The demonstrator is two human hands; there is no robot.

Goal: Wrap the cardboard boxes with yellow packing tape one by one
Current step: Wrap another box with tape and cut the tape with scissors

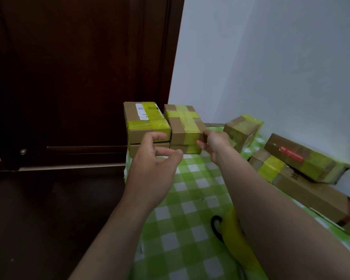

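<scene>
At the table's [190, 188] far edge, the stiff, probably light box [183, 126] is pinched at its corner by the right hand [214, 144]; the left hand [156, 164] is relaxed.

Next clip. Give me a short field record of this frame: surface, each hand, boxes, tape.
surface: green checked cloth
left hand: open, fingers at the labelled box's front
right hand: grips the cross-taped box's right edge
boxes: these two side by side at the cloth's far end
yellow tape: on the cloth, near side, partly hidden
</scene>
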